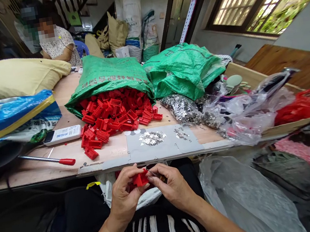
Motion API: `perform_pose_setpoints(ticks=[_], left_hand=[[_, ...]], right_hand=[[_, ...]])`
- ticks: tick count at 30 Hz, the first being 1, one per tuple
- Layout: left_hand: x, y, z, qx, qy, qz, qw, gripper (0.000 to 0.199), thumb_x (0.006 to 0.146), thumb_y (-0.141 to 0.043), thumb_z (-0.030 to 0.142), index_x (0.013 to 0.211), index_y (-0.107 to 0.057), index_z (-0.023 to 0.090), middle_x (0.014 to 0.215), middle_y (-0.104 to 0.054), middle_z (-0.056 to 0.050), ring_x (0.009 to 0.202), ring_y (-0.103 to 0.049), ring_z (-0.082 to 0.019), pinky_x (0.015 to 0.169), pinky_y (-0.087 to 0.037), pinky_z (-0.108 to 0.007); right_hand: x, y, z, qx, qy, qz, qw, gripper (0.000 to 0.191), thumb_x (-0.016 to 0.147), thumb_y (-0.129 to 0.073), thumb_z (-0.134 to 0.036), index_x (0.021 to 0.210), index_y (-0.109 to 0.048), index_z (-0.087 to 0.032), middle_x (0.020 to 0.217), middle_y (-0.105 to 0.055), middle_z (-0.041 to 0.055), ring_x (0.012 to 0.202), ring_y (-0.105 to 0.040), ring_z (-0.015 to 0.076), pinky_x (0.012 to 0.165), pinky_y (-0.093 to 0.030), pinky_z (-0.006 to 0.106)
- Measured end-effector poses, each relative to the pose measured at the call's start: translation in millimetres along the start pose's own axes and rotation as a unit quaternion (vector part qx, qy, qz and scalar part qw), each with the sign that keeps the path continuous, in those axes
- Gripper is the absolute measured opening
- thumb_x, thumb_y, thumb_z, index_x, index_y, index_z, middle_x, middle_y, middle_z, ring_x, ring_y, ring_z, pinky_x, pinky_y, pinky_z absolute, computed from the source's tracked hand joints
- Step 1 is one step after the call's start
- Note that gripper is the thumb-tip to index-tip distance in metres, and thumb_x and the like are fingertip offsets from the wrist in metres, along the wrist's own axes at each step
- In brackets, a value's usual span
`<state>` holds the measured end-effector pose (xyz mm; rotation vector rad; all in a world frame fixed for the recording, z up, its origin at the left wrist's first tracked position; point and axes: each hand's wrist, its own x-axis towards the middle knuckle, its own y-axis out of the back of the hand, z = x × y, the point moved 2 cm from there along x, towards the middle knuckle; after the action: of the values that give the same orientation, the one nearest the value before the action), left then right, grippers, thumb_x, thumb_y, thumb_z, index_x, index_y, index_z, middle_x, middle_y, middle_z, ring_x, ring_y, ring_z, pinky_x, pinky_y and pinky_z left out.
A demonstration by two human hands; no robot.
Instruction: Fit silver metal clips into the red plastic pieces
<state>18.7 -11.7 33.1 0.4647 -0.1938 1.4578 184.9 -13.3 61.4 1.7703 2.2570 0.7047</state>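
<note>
Over my lap, just below the table edge, my left hand (125,192) grips a small red plastic part (140,179). My right hand (170,182) meets it from the right, its fingers closed on a thin dark tool (153,173) whose tip touches the part. On the table (70,160), many like red parts (112,111) spill from a green woven sack (112,73). Closer to me, a grey mat (137,154) carries a pile of small metal pieces (152,137) and a smaller pile (181,133) to its right.
A lever with a red handle (67,161) and a white box (63,135) are at left. Bags of metal pieces (181,107), a second green sack (182,67) and a red bag (302,105) are at right. A person (61,44) sits across the table.
</note>
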Motion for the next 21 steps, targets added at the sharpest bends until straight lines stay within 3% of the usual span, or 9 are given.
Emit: perform_pose_setpoints(ticks=[8,21], left_hand=[[-2,0.3,0,0.028,-0.039,0.026,0.999,0.028,0.080,-0.068,0.018,0.105,-0.063,0.028,0.103,-0.068,-0.002,0.106,-0.062,-0.018,0.094,-0.051,-0.034],[-1,0.2,3,0.030,-0.056,0.016,0.998,0.026,0.081,-0.067,0.021,0.106,-0.062,0.027,0.101,-0.069,-0.002,0.107,-0.062,-0.019,0.096,-0.050,-0.037]], right_hand=[[5,-2,-1,-0.023,0.010,0.007,1.000,0.009,0.087,-0.056,-0.011,0.088,-0.061,-0.018,0.082,-0.063,0.0000,0.071,-0.056,0.0118,0.067,-0.040,0.021],[14,10,-13,-0.071,0.039,-0.089,0.993,0.010,0.087,-0.053,-0.009,0.083,-0.055,-0.018,0.082,-0.061,0.0016,0.076,-0.056,0.0138,0.069,-0.040,0.023]])
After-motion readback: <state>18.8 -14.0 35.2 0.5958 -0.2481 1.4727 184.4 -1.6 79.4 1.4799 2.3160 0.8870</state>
